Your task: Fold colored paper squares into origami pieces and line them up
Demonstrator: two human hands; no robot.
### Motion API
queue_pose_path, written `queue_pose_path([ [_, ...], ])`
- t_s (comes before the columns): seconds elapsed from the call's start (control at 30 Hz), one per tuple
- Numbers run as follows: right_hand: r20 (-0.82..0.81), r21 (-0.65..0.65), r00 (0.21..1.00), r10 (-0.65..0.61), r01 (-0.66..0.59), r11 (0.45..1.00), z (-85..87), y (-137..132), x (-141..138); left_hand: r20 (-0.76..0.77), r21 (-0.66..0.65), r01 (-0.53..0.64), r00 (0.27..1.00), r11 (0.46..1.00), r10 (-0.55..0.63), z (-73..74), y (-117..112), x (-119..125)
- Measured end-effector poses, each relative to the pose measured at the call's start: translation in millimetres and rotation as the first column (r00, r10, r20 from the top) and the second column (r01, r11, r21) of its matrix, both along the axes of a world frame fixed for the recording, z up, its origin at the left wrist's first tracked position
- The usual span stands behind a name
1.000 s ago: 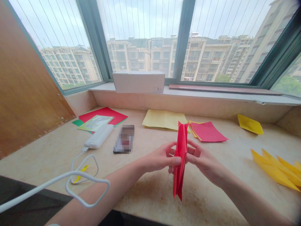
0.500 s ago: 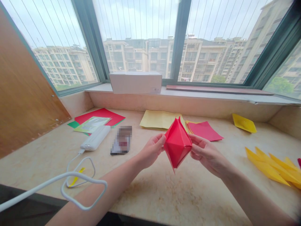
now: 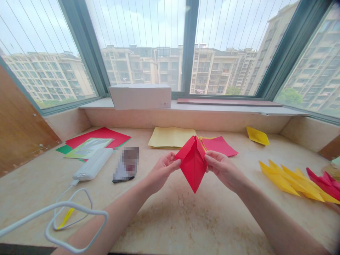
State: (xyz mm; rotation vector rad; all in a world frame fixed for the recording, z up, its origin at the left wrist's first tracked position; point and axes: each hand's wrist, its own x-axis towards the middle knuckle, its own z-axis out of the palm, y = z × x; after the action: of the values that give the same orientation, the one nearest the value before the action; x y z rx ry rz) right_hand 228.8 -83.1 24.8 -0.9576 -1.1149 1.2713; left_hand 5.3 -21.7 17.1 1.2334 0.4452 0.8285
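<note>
A folded red origami paper [image 3: 193,166] is held up above the counter, its lower tip pointing down and a split along its top. My left hand [image 3: 166,168] pinches its left corner between thumb and fingers. At the opposite corner, my right hand [image 3: 219,166] grips the paper the same way. Behind it lie a pale yellow paper stack [image 3: 170,137] and red paper sheets [image 3: 220,146]. Folded yellow paper pieces [image 3: 289,180] rest to the right of my right hand, beside a folded red piece [image 3: 322,182].
On the left are a white power bank [image 3: 92,164] with a looping white cable [image 3: 77,205], a phone [image 3: 126,164] and red and green sheets [image 3: 98,136]. A white box [image 3: 140,97] stands on the sill. One yellow folded paper [image 3: 257,135] lies at the back right.
The red paper has gone from a puffed, bulging diamond to a flatter shape with its top opened out. Both hands keep hold of its sides. The view has shifted right.
</note>
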Motion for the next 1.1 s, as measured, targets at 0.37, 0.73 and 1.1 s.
queue_pose_path([
  [0.37,0.080,0.066,0.996,0.039,-0.044,0.997,-7.7,-0.9,-12.2,-0.037,-0.051,-0.016,0.999,0.999,0.014,2.2,-6.9,2.5],
  [0.73,0.372,0.221,0.889,-0.268,0.195,0.955,-23.1,-2.9,-30.4,-0.029,-0.042,0.260,0.965,0.965,-0.261,-5.9,-27.0,6.9],
  [1.1,0.425,0.093,0.905,-0.019,-0.022,0.995,-20.0,0.6,-17.8,0.064,-0.205,-0.140,0.986,0.969,0.156,3.9,-10.1,1.4],
])
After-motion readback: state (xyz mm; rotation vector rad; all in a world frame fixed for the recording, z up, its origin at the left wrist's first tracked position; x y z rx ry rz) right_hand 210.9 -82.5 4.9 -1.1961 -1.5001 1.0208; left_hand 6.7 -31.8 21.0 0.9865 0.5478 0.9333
